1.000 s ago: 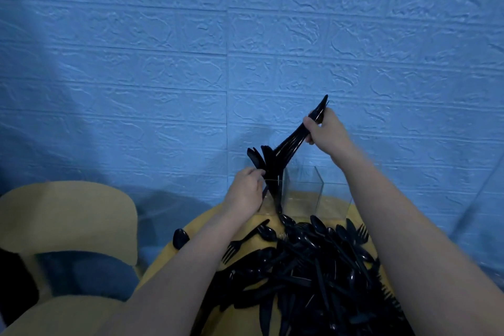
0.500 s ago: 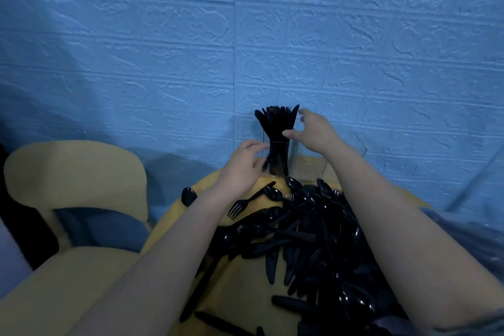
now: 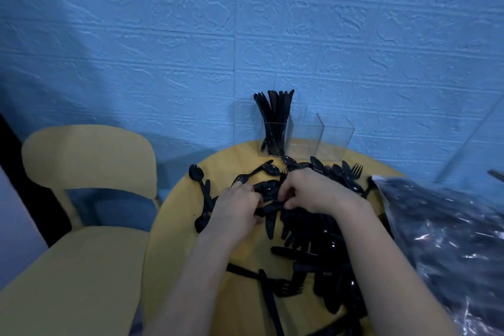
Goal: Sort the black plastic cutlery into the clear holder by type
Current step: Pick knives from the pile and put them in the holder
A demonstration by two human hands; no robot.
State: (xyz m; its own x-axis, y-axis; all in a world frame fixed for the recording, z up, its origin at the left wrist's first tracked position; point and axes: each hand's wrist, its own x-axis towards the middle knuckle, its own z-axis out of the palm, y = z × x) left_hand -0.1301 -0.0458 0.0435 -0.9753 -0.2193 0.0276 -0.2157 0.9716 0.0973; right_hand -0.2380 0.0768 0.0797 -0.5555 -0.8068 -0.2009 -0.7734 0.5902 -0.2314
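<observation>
1. Nearest the viewer, loose black cutlery (image 3: 313,243) is heaped on the round yellow surface (image 3: 174,226), well in front of the clear holder (image 3: 305,136): knives, forks and spoons mixed, so each piece must be picked out by type.
2. Further in, still short of the holder, both hands work the top of the heap. The left hand (image 3: 237,206) has its fingers curled into the pieces; whether it actually grips one I cannot tell. The right hand (image 3: 313,189) is bent over the pile with fingertips pinching at a black piece, probably gathering a like-typed bunch.
3. To the right of the holder and nearer, a crinkled plastic bag (image 3: 441,240) of more cutlery lies at the surface's edge.
4. Left of the holder, a yellow chair (image 3: 90,161) stands off the surface.
5. Farthest, the holder stands against the blue wall (image 3: 245,22). Its left compartment holds upright knives (image 3: 274,114); the middle and right compartments look empty, presumably for forks and spoons.
</observation>
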